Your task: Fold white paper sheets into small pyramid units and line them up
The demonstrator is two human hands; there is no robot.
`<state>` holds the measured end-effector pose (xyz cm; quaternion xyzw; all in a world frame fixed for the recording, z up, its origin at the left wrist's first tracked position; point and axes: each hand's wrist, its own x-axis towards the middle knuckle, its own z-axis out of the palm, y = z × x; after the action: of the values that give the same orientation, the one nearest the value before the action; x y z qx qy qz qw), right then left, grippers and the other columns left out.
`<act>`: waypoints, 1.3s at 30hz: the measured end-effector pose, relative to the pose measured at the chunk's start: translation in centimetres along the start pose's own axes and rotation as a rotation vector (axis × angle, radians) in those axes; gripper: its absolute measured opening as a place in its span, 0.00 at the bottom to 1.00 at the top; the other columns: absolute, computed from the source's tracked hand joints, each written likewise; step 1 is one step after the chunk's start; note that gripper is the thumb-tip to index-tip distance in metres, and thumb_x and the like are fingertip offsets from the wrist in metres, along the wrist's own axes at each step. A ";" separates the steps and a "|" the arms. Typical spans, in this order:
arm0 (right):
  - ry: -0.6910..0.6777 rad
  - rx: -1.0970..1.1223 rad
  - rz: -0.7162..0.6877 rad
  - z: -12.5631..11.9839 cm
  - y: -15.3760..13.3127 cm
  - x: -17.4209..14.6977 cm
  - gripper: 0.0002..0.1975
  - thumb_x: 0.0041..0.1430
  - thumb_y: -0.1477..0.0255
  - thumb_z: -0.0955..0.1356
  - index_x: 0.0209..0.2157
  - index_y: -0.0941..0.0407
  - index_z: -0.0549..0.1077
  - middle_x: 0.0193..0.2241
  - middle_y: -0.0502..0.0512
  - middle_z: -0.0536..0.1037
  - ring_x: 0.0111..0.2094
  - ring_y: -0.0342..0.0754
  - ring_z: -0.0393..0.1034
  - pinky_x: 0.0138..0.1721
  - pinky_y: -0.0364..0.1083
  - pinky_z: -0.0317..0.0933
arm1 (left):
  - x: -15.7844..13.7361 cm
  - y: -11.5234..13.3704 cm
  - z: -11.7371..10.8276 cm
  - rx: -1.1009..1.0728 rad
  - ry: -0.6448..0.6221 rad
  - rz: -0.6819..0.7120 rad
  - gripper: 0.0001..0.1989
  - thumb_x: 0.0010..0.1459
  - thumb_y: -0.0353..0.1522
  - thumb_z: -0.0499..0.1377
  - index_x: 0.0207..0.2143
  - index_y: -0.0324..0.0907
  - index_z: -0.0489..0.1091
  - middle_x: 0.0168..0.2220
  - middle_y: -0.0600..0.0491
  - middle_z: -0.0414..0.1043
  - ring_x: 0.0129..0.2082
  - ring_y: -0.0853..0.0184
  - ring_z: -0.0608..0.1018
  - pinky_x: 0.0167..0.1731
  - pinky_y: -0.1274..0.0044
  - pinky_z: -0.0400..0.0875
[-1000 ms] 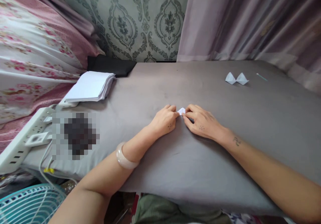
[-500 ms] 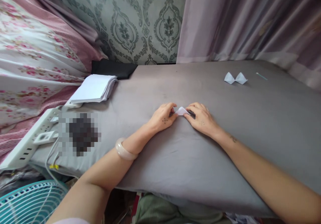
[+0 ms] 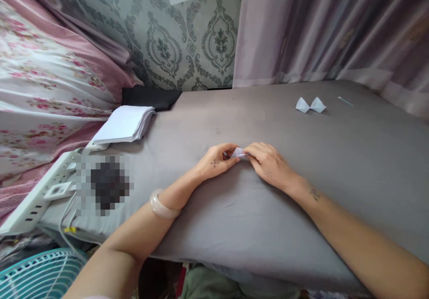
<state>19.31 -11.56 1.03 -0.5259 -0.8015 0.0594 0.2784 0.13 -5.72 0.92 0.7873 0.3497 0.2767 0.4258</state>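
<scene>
A small piece of folded white paper (image 3: 238,153) is pinched between my two hands, just above or on the grey sheet. My left hand (image 3: 217,159) grips its left side with thumb and fingers closed. From the right, my right hand (image 3: 270,162) is closed on the other edge, and its fingers cover part of the paper. To the upper right lies a finished-looking white folded paper shape (image 3: 311,105) with two pointed peaks. A pale bangle (image 3: 162,204) circles my left forearm.
A stack of white paper (image 3: 124,124) lies at the left, before a black flat item (image 3: 150,98). A white power strip (image 3: 36,196) runs along the left edge near a blurred dark patch (image 3: 109,185). A thin stick (image 3: 346,101) lies far right; a teal fan (image 3: 40,274) stands lower left.
My right hand has turned over the paper, covering more of its right side. The paper now looks flatter and tilted, its peak less upright. The view has shifted slightly.
</scene>
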 end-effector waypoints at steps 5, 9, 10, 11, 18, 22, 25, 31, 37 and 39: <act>0.363 0.444 0.246 -0.2 -0.5 0.5 0.13 0.60 0.70 0.66 0.47 0.54 0.70 0.40 0.56 0.78 0.37 0.47 0.74 0.41 0.48 0.67 | 0.2 0.7 0.3 -0.555 0.147 -0.171 0.11 0.48 0.34 0.66 0.32 0.37 0.72 0.27 0.54 0.73 0.26 0.73 0.73 0.30 0.80 0.68; 0.403 0.495 0.315 0.0 -1.0 0.6 0.10 0.59 0.67 0.67 0.40 0.55 0.74 0.35 0.56 0.79 0.35 0.47 0.74 0.37 0.47 0.69 | 0.4 1.1 0.1 -0.810 0.191 -0.314 0.12 0.43 0.31 0.70 0.29 0.35 0.71 0.27 0.50 0.76 0.28 0.71 0.78 0.32 0.80 0.72; 0.389 0.481 0.301 0.1 -1.2 0.6 0.09 0.59 0.67 0.67 0.39 0.55 0.74 0.35 0.56 0.79 0.35 0.47 0.74 0.37 0.47 0.69 | 0.4 1.2 0.0 -0.838 0.193 -0.335 0.12 0.43 0.30 0.70 0.28 0.34 0.71 0.27 0.50 0.76 0.29 0.70 0.78 0.33 0.80 0.72; 0.377 0.470 0.281 0.2 -1.4 0.5 0.09 0.59 0.68 0.66 0.39 0.55 0.75 0.35 0.55 0.78 0.35 0.47 0.74 0.36 0.46 0.69 | 0.3 1.3 0.0 -0.860 0.196 -0.351 0.11 0.43 0.29 0.70 0.27 0.34 0.71 0.27 0.49 0.76 0.29 0.70 0.79 0.33 0.80 0.73; 0.349 0.403 0.161 0.2 -2.3 0.3 0.12 0.62 0.70 0.64 0.45 0.55 0.76 0.38 0.56 0.77 0.37 0.46 0.72 0.37 0.46 0.69 | 0.0 1.9 0.4 -0.955 0.133 -0.370 0.04 0.50 0.26 0.65 0.28 0.33 0.74 0.30 0.47 0.77 0.30 0.69 0.80 0.42 0.74 0.73; 0.325 0.362 0.151 0.3 -2.2 0.3 0.14 0.63 0.70 0.63 0.47 0.54 0.75 0.40 0.58 0.76 0.39 0.48 0.72 0.38 0.47 0.70 | -0.1 1.8 0.5 -0.929 0.033 -0.321 0.09 0.54 0.31 0.63 0.35 0.32 0.76 0.34 0.43 0.78 0.36 0.64 0.80 0.48 0.69 0.71; 0.316 0.354 0.169 0.5 -2.1 0.3 0.15 0.63 0.70 0.62 0.49 0.54 0.74 0.41 0.59 0.76 0.39 0.48 0.72 0.37 0.47 0.70 | -0.1 1.7 0.6 -0.905 -0.005 -0.290 0.12 0.55 0.34 0.63 0.37 0.31 0.75 0.35 0.41 0.78 0.39 0.61 0.80 0.48 0.68 0.70; 0.316 0.291 0.146 0.5 -2.0 0.1 0.16 0.63 0.72 0.62 0.50 0.55 0.73 0.42 0.59 0.76 0.37 0.47 0.72 0.37 0.47 0.70 | -0.1 1.4 0.9 -0.802 -0.010 -0.231 0.16 0.55 0.38 0.62 0.38 0.33 0.75 0.36 0.43 0.77 0.37 0.64 0.78 0.41 0.73 0.70; 0.266 0.222 0.105 0.8 -1.9 -0.3 0.19 0.63 0.75 0.61 0.55 0.54 0.68 0.47 0.59 0.74 0.46 0.51 0.72 0.47 0.50 0.68 | -0.1 1.0 1.1 -0.555 0.160 -0.163 0.15 0.54 0.40 0.62 0.32 0.35 0.76 0.28 0.52 0.72 0.28 0.72 0.71 0.34 0.79 0.67; 0.234 0.203 0.087 0.9 -2.0 -0.4 0.21 0.63 0.75 0.61 0.57 0.53 0.67 0.49 0.60 0.72 0.50 0.52 0.70 0.49 0.52 0.67 | 0.0 0.9 1.1 -0.533 0.186 -0.165 0.15 0.54 0.40 0.61 0.33 0.35 0.76 0.28 0.52 0.72 0.29 0.72 0.71 0.34 0.79 0.67</act>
<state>17.34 -12.62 0.91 -0.5328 -0.7297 0.0903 0.4188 1.24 -6.59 1.17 0.5879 0.3651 0.3943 0.6047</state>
